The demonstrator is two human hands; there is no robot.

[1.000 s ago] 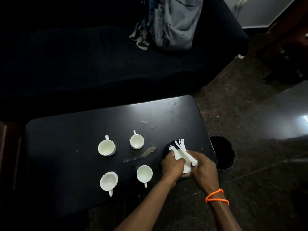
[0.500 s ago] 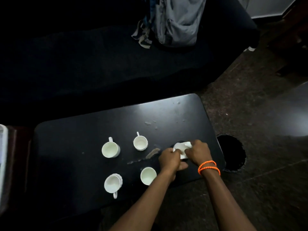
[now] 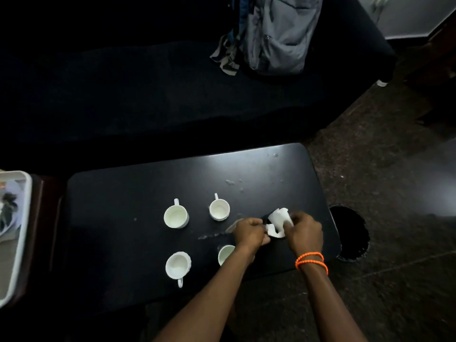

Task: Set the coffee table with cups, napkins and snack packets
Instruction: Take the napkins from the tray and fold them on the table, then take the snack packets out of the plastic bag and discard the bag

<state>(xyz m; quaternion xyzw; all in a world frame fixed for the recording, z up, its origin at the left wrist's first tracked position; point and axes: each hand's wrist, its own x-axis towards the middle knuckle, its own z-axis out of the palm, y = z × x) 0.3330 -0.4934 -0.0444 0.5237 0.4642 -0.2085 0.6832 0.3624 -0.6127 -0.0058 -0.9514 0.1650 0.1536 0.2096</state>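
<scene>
Several white cups stand in a square on the black coffee table: far left cup, far right cup, near left cup, and a near right cup partly hidden by my left forearm. Just right of the cups, both hands hold white paper napkins above a dark holder that is hard to make out. My left hand pinches the napkins' left edge. My right hand, with orange bands on its wrist, grips them from the right.
A white tray with unclear contents sits off the table's left end. A dark sofa runs behind the table, with a grey backpack on it. A round black bin stands on the floor at the table's right end.
Both hands lowered the napkins toward the table and bunched them together. The view shifted left, bringing the white tray into sight. The cups have not moved.
</scene>
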